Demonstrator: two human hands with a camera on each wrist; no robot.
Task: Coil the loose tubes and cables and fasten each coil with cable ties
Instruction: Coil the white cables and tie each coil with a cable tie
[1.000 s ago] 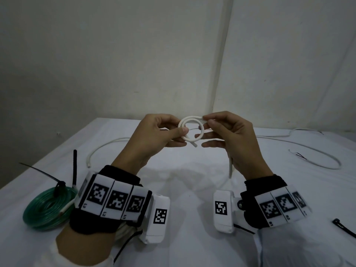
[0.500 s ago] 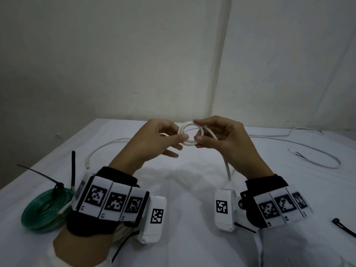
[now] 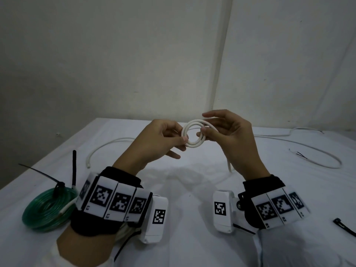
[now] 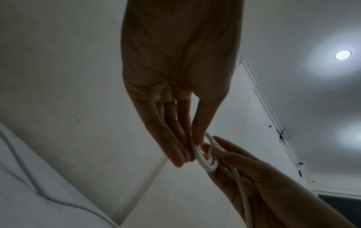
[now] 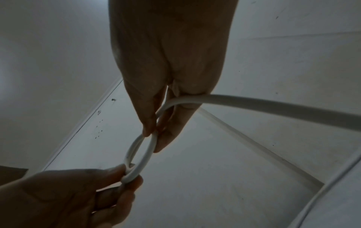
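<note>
A small coil of white cable (image 3: pixel 193 134) is held up above the white table (image 3: pixel 192 189) between both hands. My left hand (image 3: pixel 163 139) pinches the coil's left side (image 4: pixel 197 148) between thumb and fingers. My right hand (image 3: pixel 225 132) pinches the right side (image 5: pixel 153 135) with thumb and fingers, and the free cable (image 5: pixel 273 106) runs through its palm and hangs down to the table (image 3: pixel 229 166). A green tube coil (image 3: pixel 48 209) with a black cable tie (image 3: pixel 57 186) on it lies at the front left.
A loose white cable (image 3: pixel 107 145) curves across the far left of the table. Another thin white cable (image 3: pixel 317 160) loops at the far right, with dark wire ends (image 3: pixel 300 155). A black cable tie (image 3: pixel 344 226) lies at the right edge. Walls stand close behind.
The coil has gained another turn and tilted. My right hand has shifted its grip round the coil's right side and its fingers have spread. Both hands have stayed at about the same height.
</note>
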